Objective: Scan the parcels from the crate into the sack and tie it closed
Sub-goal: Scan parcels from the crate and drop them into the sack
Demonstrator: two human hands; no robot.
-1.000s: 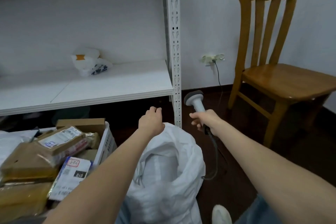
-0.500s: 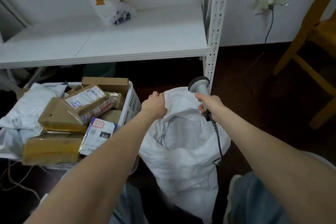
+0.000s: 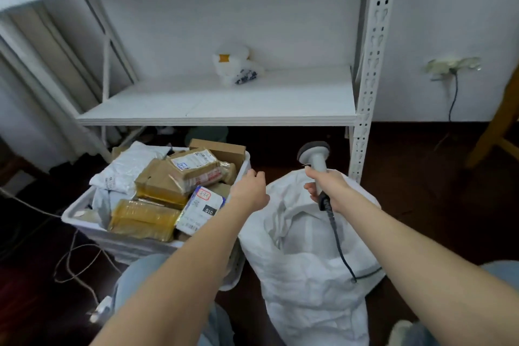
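- Jeans [image 3: 134, 275] at bottom edge; thin string [image 3: 75, 264] loops on the dark floor to the L.
- Sack [image 3: 303, 289]: white woven plastic, crumpled, stands on the floor just R of the crate. Mouth is open and slack, untied.
- Crate [image 3: 118, 241]: white plastic, on the floor to the L and touching the sack, heaped above its rim w/ parcels.
- Parcels, front to back: yellow pack [image 3: 143, 219] in clear film; white-label box [image 3: 200, 205] w/ a red-ringed mark and black "010" tag; brown taped bundle [image 3: 193, 170] w/ label on top; white mailer [image 3: 126, 167], wrinkled; plain carton [image 3: 222, 149] at the back.
- L hand [image 3: 250, 191]: over the crate's R rim, back to camera, fingers curled under. Can't tell if it holds anything.
- R hand [image 3: 327, 187]: wrapped round the scanner [image 3: 314, 156] handle, above the sack's far edge. Scanner is grey-white, head up; its dark cable [image 3: 338, 241] trails down over the sack.
- Shelf [image 3: 224, 109]: white, behind and above the crate, w/ a small white bag [image 3: 236, 67] near the back.
- Perforated post [image 3: 368, 93] on the shelf's R; wall socket [image 3: 449, 64] beyond, w/ a lead hanging from it.
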